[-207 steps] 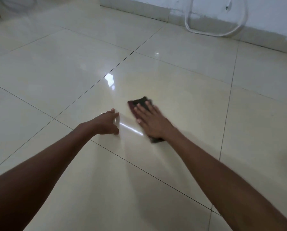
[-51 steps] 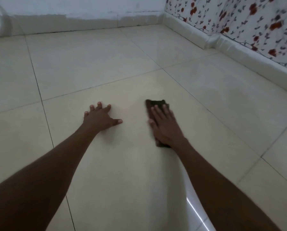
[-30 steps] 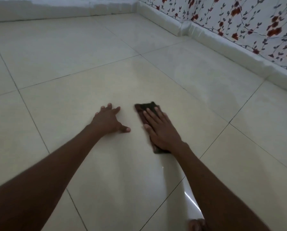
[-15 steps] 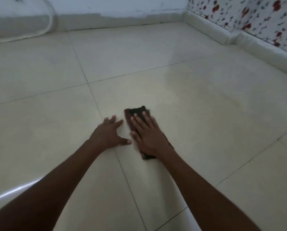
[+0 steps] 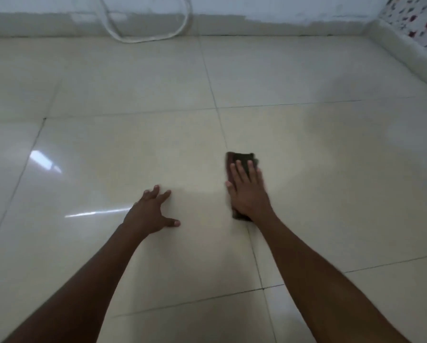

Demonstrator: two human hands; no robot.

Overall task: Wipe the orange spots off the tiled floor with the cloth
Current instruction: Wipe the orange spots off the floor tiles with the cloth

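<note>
Fingers [image 5: 237, 169] of the right hand [image 5: 248, 194] press flat, straight, on a dark folded cloth [image 5: 242, 158].

A dark, folded cloth [image 5: 242, 159] is laid flat on the glossy cream tiled floor [image 5: 133, 157], just right of a grout line. Only its far end and near corner are seen; no orange spots can be made out.

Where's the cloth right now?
In the head view the cloth lies flat on the floor, right of centre, under the right hand and beside a grout line, apart from the left hand.
</note>
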